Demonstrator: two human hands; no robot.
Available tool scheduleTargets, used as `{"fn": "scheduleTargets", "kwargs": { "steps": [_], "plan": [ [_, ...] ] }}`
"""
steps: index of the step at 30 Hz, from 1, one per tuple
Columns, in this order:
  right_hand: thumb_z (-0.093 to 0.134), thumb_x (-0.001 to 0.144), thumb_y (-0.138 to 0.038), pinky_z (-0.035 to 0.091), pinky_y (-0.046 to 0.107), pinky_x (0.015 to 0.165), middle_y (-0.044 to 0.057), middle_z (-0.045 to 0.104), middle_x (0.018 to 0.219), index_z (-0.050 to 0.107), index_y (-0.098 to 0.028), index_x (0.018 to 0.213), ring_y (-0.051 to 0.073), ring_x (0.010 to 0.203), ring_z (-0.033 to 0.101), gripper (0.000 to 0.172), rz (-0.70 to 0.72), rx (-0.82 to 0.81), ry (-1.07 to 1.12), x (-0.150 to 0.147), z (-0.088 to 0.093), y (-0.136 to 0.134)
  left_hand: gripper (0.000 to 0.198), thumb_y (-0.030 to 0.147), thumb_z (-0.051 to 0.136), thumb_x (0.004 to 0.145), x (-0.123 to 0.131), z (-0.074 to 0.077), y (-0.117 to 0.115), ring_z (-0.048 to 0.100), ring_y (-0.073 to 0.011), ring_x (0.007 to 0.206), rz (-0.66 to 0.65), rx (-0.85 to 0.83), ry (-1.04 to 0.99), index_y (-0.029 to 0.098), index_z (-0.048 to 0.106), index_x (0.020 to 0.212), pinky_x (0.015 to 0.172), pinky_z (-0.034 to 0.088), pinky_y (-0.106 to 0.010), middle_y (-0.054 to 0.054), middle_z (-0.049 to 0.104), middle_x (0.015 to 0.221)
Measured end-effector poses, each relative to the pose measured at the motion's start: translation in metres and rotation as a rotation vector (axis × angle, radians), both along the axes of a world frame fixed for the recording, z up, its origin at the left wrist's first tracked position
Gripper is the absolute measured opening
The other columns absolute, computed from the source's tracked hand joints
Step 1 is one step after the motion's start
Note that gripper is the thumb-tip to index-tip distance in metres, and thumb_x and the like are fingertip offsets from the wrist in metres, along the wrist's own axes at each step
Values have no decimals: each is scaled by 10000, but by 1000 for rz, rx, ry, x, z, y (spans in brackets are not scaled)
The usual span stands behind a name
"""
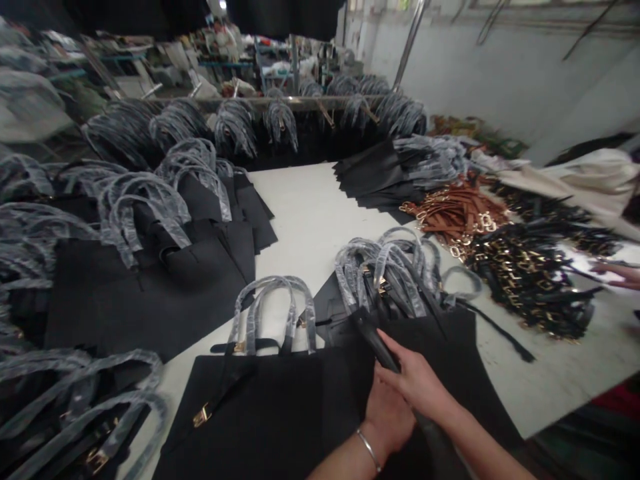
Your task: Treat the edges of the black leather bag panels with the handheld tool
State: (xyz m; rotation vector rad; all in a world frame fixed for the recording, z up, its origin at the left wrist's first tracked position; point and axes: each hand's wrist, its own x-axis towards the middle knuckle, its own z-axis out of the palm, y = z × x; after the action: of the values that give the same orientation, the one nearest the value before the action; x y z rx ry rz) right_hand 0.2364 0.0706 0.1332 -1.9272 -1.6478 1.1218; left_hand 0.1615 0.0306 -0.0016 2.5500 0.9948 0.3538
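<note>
Now, right hand: the person's right hand [417, 380] is closing its fingers and thumb around a dark strip [376, 341].
Left hand: the left hand [390, 410], with a silver bracelet [367, 448] at its wrist, is sitting just beside the right one, fingers bent; blur and dark leather-like material are hiding its grip, so I cannot tell what it is holding.
Dark strip: it is slanting from the right hand up toward the wrapped handles [350, 277] of the black bag [470, 373] below.
Near-left bag: another bag [260, 413] is lying beside it, a gold buckle [202, 416] showing on its front strap.
Right side: brown straps [463, 210] with gold clasps are lying near a heap of black straps [535, 280]; a loose strap [500, 327] is stretching across the pale table [305, 207].
Right edge: another person's hand [620, 275] is reaching in beside the heap.
Left side: more bags [150, 293] are lying piled, their handles wrapped in clear plastic.
Behind: wrapped handles are hanging along a metal rail [320, 102].
</note>
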Motion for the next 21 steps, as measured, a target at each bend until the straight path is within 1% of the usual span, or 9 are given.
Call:
{"fn": "scheduleTargets", "kwargs": {
  "steps": [2, 4, 7, 10, 12, 14, 16, 18, 21],
  "plan": [
    [618, 780, -288, 521, 309, 810, 39, 725, 1062, 460, -184, 1447, 227, 887, 674, 693, -71, 11, 96, 17, 7, -16, 581, 412, 406, 959, -7, 6, 1, 287, -302, 1416, 29, 54, 24, 238, 293, 1501, 1162, 272, -553, -54, 424, 1495],
    [630, 789, -339, 526, 279, 656, 21, 731, 1002, 422, -206, 1470, 190, 716, 659, 724, -173, -51, 151, 37, 11, -40, 647, 503, 423, 944, -17, 12, 2, 199, -299, 1454, 43, 92, 52, 246, 253, 1513, 1168, 270, -553, -45, 313, 1557],
    [654, 764, -439, 452, 252, 473, 7, 717, 930, 334, -211, 1509, 125, 493, 543, 843, -392, -133, 186, 68, 11, -74, 698, 565, 411, 934, -34, 14, -1, 163, -302, 1466, 26, 116, 64, 239, 219, 1521, 1154, 294, -563, -63, 193, 1597],
    [683, 715, -493, 443, 256, 467, 22, 692, 976, 291, -200, 1519, 108, 483, 520, 942, -574, -121, 265, 94, 6, -99, 693, 541, 429, 933, -46, 9, -7, 173, -307, 1464, -3, 126, 79, 236, 221, 1520, 1140, 314, -573, -77, 178, 1600],
    [700, 684, -512, 439, 268, 467, 24, 680, 930, 279, -178, 1518, 112, 475, 522, 992, -658, -109, 320, 110, 1, -109, 633, 465, 463, 929, -47, 8, -8, 247, -328, 1436, -17, 137, 104, 219, 308, 1491, 1133, 304, -605, -104, 254, 1576],
    [715, 665, -511, 431, 271, 458, 5, 658, 832, 298, -161, 1506, 119, 463, 523, 1001, -728, -100, 370, 125, -2, -115, 501, 376, 472, 924, -40, 12, -2, 395, -333, 1351, -6, 121, 131, 207, 465, 1395, 1116, 326, -610, -121, 399, 1501],
    [724, 668, -497, 418, 261, 440, -32, 608, 715, 312, -163, 1497, 124, 451, 526, 984, -783, -92, 413, 137, -4, -117, 403, 296, 447, 928, -23, 24, 12, 493, -300, 1262, 18, 91, 130, 197, 550, 1304, 1086, 400, -542, -115, 481, 1436],
    [725, 689, -468, 405, 241, 421, -51, 579, 683, 317, -184, 1491, 115, 440, 528, 944, -811, -79, 481, 147, -5, -116, 426, 241, 424, 932, 0, 37, 30, 458, -273, 1301, -28, 100, 84, 191, 505, 1347, 1072, 437, -461, -99, 420, 1488],
    [720, 719, -419, 401, 222, 399, -48, 592, 714, 326, -217, 1482, 105, 427, 540, 882, -795, -96, 573, 157, -9, -109, 547, 297, 465, 934, 33, 50, 53, 262, -289, 1434, -166, 170, 35, 218, 351, 1463, 1133, 358, -494, -71, 217, 1592]
  ]
}}
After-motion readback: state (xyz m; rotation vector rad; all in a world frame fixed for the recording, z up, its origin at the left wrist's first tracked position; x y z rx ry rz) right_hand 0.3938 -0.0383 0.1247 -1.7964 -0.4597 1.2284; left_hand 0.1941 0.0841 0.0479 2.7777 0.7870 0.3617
